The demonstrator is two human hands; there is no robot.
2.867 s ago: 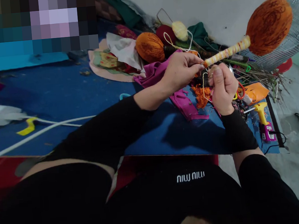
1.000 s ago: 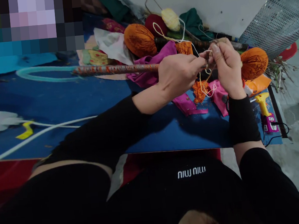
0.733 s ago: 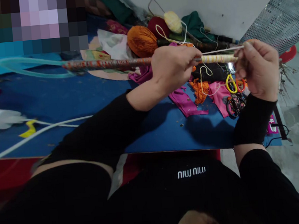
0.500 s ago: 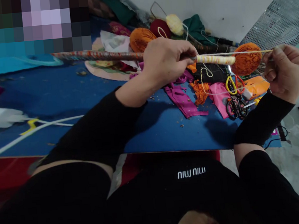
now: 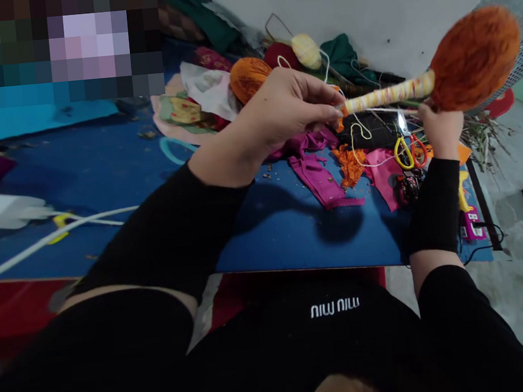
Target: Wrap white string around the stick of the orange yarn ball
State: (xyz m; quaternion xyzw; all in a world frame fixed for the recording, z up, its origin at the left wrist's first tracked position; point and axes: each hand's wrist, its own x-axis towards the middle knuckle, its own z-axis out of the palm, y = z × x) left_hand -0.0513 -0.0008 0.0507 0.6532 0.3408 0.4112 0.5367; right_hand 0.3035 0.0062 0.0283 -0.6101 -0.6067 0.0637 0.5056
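A large orange fabric-covered ball (image 5: 476, 58) forms the far right end of a stick (image 5: 390, 91) wound with yellow and white yarn. My left hand (image 5: 288, 105) pinches the stick at the left end of the winding, thumb and fingers pressed together. Just under the ball, my right hand (image 5: 443, 125) is closed, its fingers partly hidden behind the wrist and the ball. A pale strand runs beneath the stick from the winding to my right hand. A loose loop of yellow yarn (image 5: 361, 131) hangs below the stick.
Scissors with yellow and red handles (image 5: 404, 152), magenta cloth scraps (image 5: 322, 181), orange scraps (image 5: 350, 167) and pink cloth (image 5: 386, 179) lie on the blue table (image 5: 293, 242). Behind are another orange ball (image 5: 249, 78) and a pale yellow yarn ball (image 5: 306, 50). A white cable (image 5: 58, 229) crosses the left.
My right hand has moved left and slightly down, close under the stick. The orange ball end has swung up and nearer the camera, and the long rod to the left no longer shows.
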